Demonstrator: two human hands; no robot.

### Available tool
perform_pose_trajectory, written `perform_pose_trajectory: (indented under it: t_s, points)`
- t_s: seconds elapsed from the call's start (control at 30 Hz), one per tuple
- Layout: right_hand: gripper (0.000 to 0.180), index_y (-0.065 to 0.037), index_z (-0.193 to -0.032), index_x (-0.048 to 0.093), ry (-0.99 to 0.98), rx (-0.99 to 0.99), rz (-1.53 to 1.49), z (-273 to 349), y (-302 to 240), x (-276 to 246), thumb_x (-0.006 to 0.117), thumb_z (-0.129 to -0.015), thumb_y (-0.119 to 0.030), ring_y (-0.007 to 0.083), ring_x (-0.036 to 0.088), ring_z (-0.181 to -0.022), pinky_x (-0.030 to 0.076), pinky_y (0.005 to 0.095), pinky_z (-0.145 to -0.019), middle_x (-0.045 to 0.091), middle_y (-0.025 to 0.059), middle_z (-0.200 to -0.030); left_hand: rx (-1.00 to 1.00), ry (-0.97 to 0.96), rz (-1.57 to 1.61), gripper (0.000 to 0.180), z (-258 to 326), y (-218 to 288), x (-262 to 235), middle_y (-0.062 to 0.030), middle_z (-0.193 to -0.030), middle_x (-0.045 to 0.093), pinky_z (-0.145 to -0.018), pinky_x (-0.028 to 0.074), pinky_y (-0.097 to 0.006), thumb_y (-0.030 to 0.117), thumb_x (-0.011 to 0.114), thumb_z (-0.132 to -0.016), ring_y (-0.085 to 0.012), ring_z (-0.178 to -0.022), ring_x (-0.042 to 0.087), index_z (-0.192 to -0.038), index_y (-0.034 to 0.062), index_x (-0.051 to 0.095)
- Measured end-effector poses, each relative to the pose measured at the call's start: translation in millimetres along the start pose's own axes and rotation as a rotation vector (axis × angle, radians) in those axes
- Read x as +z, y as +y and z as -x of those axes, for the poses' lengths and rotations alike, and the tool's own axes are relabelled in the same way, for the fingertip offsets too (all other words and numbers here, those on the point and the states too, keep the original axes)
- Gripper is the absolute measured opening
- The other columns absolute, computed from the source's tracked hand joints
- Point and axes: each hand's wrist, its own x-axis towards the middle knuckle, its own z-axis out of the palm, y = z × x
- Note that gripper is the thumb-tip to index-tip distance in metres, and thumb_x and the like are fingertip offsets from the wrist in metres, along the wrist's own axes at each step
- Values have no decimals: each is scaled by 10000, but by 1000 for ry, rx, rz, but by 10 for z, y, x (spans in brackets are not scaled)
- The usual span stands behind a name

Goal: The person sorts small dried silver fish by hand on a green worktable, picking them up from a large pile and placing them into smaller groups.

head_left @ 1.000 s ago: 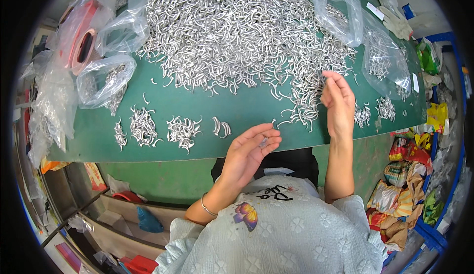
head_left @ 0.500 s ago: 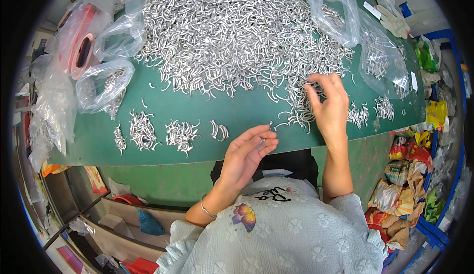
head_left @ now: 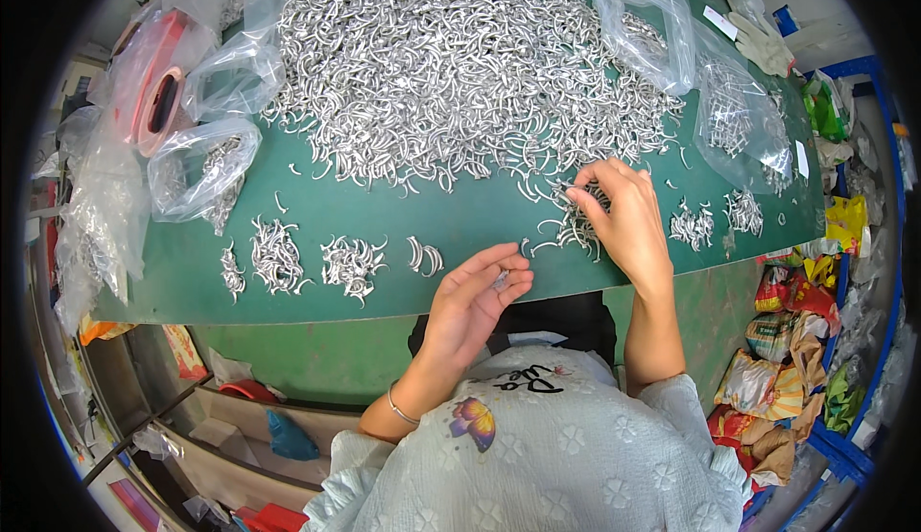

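Note:
A large heap of small curved silver metal pieces (head_left: 451, 71) covers the far part of the green table (head_left: 480, 215). My right hand (head_left: 624, 215) rests at the heap's near right edge, its fingertips pinching at loose pieces there. My left hand (head_left: 475, 297) hovers at the table's front edge, palm up and fingers curled around a few silver pieces (head_left: 501, 280). Left of it lie small sorted clusters of the pieces (head_left: 350, 263), and a short stacked group (head_left: 424, 256) lies closest to my left hand.
Clear plastic bags holding more pieces lie at the left (head_left: 201, 167) and the right (head_left: 739, 119). A red tape roll (head_left: 153, 100) sits in a bag at far left. Colourful wrappers (head_left: 796, 340) are piled on the floor to the right. Shelves (head_left: 192, 417) stand below the table.
My right hand has slid left along the heap's edge and bent down onto the pieces. My left hand has stayed at the front edge, its fingers curling a little more.

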Motion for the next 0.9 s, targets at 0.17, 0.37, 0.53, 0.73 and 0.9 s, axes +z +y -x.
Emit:
perform_pose_trajectory:
  t_s: [0.17,0.37,0.53,0.73,0.9]
  points:
    - [106,-62,-901,676,145,-58,148,-219,-60,141,704,-809,-107,300,586,-776,380,398,-746,603,115,-770,5,-1,-8,324,17,13,15,-160,-1096,637,-948,510,-381,40,505,-955,-248,-1004,634,-1254,-83,540]
    - [173,-82,-963,696,158,-184,236,-388,-8,354,725,-802,-138,279,563,-757,361,389,-729,567,87,-744,14,-32,-8,317,-5,1,-12,-161,-1088,636,-942,510,-389,57,516,-957,-250,-1001,622,-1242,-78,553]
    - [127,-80,-883,658,100,-193,219,-425,47,325,727,-798,-145,266,570,-792,351,381,-749,574,87,-756,22,-41,-14,310,-7,-18,-28,-161,-1077,634,-938,510,-394,69,519,-960,-249,-1009,609,-1233,-71,563]
    - [106,-69,-873,645,97,-204,210,-462,60,318,714,-806,-113,258,558,-778,339,368,-747,568,79,-734,6,-71,-20,309,-17,-5,-32,-157,-1067,630,-936,513,-396,84,523,-965,-244,-1012,607,-1230,-70,565]
    - [65,-50,-869,643,87,34,-226,-383,-8,160,685,-839,-90,138,439,-599,347,317,-691,476,31,-657,9,-76,-16,305,-15,-15,-67,-156,-1060,628,-932,516,-400,93,521,-971,-243,-1010,606,-1225,-68,568]
